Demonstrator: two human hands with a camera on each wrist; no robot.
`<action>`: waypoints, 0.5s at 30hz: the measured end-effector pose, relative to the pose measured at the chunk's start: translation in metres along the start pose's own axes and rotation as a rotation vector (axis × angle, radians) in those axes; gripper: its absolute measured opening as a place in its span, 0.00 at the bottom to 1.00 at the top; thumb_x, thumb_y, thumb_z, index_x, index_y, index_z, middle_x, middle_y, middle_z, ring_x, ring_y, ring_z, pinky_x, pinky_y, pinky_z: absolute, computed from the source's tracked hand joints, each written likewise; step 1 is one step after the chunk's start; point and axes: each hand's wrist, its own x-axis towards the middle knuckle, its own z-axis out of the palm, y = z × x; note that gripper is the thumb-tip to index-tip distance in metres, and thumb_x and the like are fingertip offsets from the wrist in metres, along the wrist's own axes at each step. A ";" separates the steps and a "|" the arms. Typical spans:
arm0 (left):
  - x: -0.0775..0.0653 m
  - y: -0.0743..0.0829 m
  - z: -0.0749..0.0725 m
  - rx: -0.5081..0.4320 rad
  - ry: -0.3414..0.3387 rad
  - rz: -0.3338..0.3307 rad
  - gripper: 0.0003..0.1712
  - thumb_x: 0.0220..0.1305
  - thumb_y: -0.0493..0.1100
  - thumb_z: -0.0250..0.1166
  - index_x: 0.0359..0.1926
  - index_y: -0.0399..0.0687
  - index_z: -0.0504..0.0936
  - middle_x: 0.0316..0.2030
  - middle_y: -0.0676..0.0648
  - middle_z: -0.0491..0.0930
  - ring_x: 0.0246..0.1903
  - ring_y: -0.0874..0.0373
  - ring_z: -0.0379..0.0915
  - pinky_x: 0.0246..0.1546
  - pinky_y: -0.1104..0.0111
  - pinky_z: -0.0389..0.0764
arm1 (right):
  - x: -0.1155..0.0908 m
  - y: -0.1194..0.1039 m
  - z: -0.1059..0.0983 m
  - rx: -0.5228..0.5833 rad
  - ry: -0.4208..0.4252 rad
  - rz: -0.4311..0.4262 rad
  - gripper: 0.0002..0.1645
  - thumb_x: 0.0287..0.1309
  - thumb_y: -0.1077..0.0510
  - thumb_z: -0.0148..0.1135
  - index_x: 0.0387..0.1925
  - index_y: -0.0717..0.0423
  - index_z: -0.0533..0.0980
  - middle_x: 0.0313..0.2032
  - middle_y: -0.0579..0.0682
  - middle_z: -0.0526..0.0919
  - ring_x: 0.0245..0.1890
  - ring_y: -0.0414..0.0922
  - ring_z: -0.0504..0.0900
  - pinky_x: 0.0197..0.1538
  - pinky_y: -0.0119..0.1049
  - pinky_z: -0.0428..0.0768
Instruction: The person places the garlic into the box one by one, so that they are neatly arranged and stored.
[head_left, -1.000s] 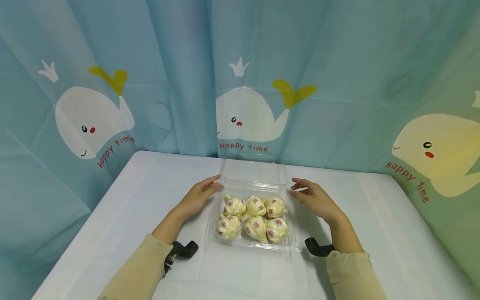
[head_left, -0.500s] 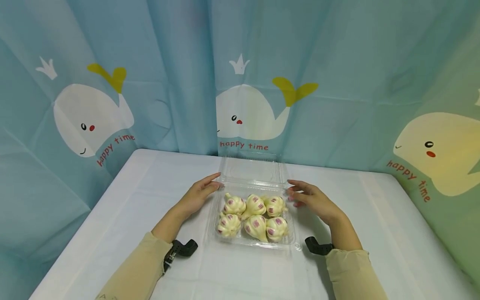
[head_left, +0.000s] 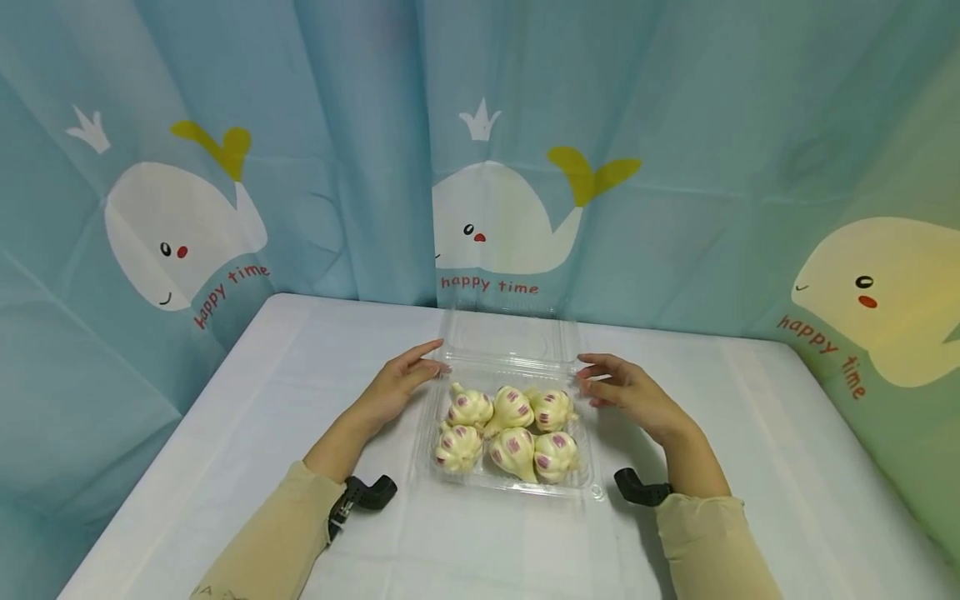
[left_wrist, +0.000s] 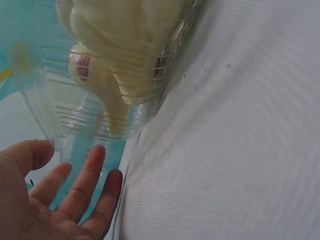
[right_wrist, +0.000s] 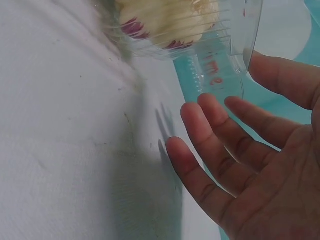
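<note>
A clear plastic clamshell box (head_left: 480, 482) lies on the white table, its lid (head_left: 504, 337) folded back toward the curtain. Two rows of garlic bulbs (head_left: 513, 452), cream with purple patches, fill its base. My left hand (head_left: 392, 392) is at the box's back left corner; in the left wrist view its thumb (left_wrist: 36, 154) meets the rim and the other fingers spread loosely below. At the back right corner is my right hand (head_left: 633, 400), with its thumb (right_wrist: 280, 77) at the rim and its fingers relaxed and apart.
The white table (head_left: 480, 554) extends around the box on all sides. Behind it hangs a blue curtain (head_left: 360, 150) printed with white whales, turning greenish at the right. A black wrist mount (head_left: 367, 493) sits on the left wrist and another black mount (head_left: 641, 490) on the right.
The head view has tilted slightly downward, or the scene shifted up a little. The right fingers have shifted slightly at the box's corner; the left hand, box and garlic bulbs look the same.
</note>
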 end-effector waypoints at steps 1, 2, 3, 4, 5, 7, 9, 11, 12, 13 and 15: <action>0.000 0.001 0.000 -0.005 0.004 -0.001 0.31 0.80 0.48 0.56 0.79 0.53 0.64 0.60 0.39 0.83 0.70 0.45 0.70 0.79 0.45 0.58 | 0.000 0.000 0.000 0.002 0.001 -0.001 0.34 0.73 0.61 0.61 0.74 0.67 0.63 0.64 0.71 0.71 0.48 0.40 0.83 0.50 0.33 0.85; 0.000 0.001 0.000 -0.013 0.007 -0.004 0.31 0.80 0.47 0.57 0.79 0.53 0.65 0.60 0.39 0.83 0.70 0.45 0.70 0.79 0.45 0.58 | 0.000 0.000 -0.001 0.004 0.003 -0.003 0.34 0.72 0.61 0.61 0.74 0.67 0.63 0.64 0.71 0.71 0.48 0.41 0.83 0.50 0.33 0.85; 0.001 0.001 0.000 -0.021 0.011 -0.006 0.31 0.79 0.47 0.58 0.79 0.54 0.65 0.59 0.38 0.83 0.69 0.45 0.71 0.78 0.46 0.59 | 0.000 0.000 -0.001 0.006 0.004 -0.005 0.34 0.72 0.61 0.61 0.74 0.67 0.63 0.63 0.71 0.72 0.48 0.41 0.83 0.50 0.33 0.85; 0.001 0.001 0.000 -0.026 0.014 -0.007 0.31 0.79 0.47 0.58 0.78 0.54 0.66 0.59 0.38 0.84 0.69 0.45 0.72 0.78 0.46 0.59 | 0.000 0.000 -0.001 0.006 0.007 -0.006 0.34 0.72 0.61 0.61 0.74 0.67 0.64 0.63 0.71 0.72 0.48 0.41 0.83 0.50 0.34 0.85; 0.001 0.001 0.000 -0.031 0.017 -0.008 0.31 0.79 0.47 0.59 0.78 0.54 0.66 0.59 0.38 0.84 0.68 0.45 0.72 0.78 0.46 0.59 | 0.001 0.000 -0.001 0.007 0.010 -0.007 0.34 0.72 0.62 0.61 0.73 0.67 0.64 0.63 0.71 0.72 0.48 0.41 0.83 0.50 0.34 0.85; 0.001 0.000 0.000 -0.035 0.020 -0.006 0.31 0.78 0.46 0.59 0.78 0.54 0.66 0.58 0.38 0.84 0.67 0.46 0.73 0.78 0.47 0.60 | 0.000 0.000 -0.001 0.008 0.013 -0.009 0.34 0.72 0.61 0.62 0.73 0.66 0.64 0.62 0.71 0.73 0.48 0.41 0.83 0.50 0.34 0.85; 0.001 -0.001 0.000 -0.040 0.020 -0.004 0.31 0.78 0.46 0.60 0.78 0.55 0.67 0.58 0.38 0.84 0.66 0.46 0.74 0.77 0.47 0.61 | 0.000 0.001 -0.001 0.007 0.020 -0.017 0.33 0.71 0.61 0.62 0.73 0.66 0.64 0.61 0.70 0.74 0.48 0.39 0.83 0.50 0.35 0.86; 0.002 -0.002 -0.001 -0.044 0.020 0.001 0.31 0.78 0.45 0.60 0.78 0.54 0.67 0.57 0.38 0.85 0.65 0.47 0.75 0.77 0.47 0.62 | 0.001 0.002 -0.001 0.002 0.025 -0.032 0.33 0.71 0.62 0.63 0.72 0.66 0.64 0.60 0.70 0.75 0.48 0.38 0.83 0.49 0.35 0.86; 0.002 -0.002 -0.001 -0.045 0.021 0.005 0.31 0.78 0.45 0.60 0.78 0.54 0.67 0.57 0.38 0.85 0.65 0.47 0.75 0.76 0.48 0.62 | 0.001 0.002 -0.002 0.000 0.027 -0.040 0.33 0.71 0.62 0.63 0.71 0.66 0.64 0.59 0.70 0.76 0.48 0.38 0.82 0.49 0.35 0.86; 0.002 -0.002 -0.001 -0.046 0.021 0.007 0.31 0.78 0.45 0.60 0.78 0.54 0.67 0.57 0.39 0.85 0.64 0.48 0.76 0.76 0.48 0.63 | 0.001 0.002 -0.002 -0.001 0.030 -0.046 0.33 0.70 0.62 0.63 0.71 0.66 0.64 0.58 0.69 0.76 0.48 0.37 0.82 0.48 0.35 0.86; 0.001 -0.002 -0.001 -0.055 0.026 0.004 0.31 0.77 0.45 0.60 0.77 0.54 0.68 0.56 0.40 0.86 0.63 0.50 0.77 0.75 0.48 0.64 | 0.002 0.003 -0.002 0.000 0.032 -0.052 0.32 0.70 0.61 0.64 0.70 0.65 0.64 0.57 0.67 0.77 0.48 0.37 0.82 0.48 0.35 0.86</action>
